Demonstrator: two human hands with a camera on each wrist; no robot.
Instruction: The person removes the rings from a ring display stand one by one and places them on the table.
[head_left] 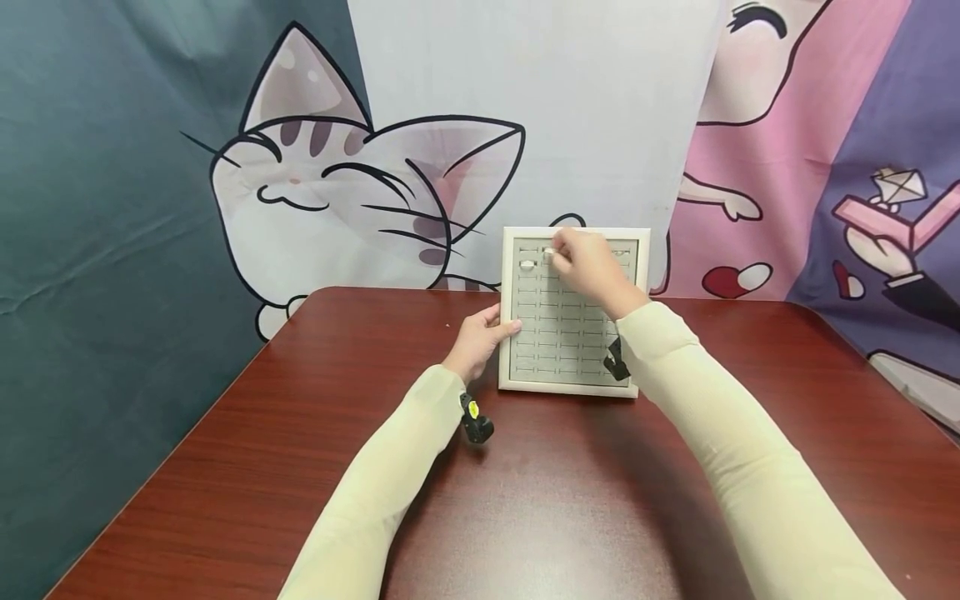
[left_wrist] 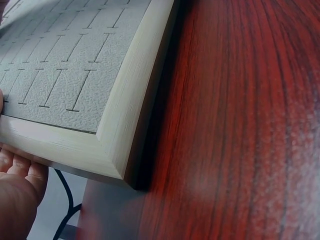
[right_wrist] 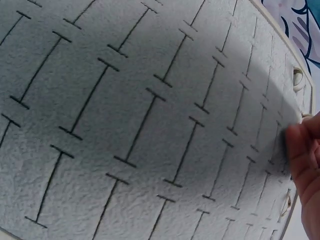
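Observation:
A ring display board with a pale frame and a grey slotted pad stands tilted up on the table. My left hand grips its left edge, thumb on the front of the frame and fingers behind. Up at the top row, my right hand pinches a small ring against the pad. One silver ring sits in a slot just to the lower left of those fingertips. Another ring sits in the pad on the other side of the hand.
The board rests on a reddish-brown wooden table. Behind it hangs a curtain printed with a cartoon cat. Small black cameras are strapped at both wrists. A dark cable shows beyond the frame in the left wrist view.

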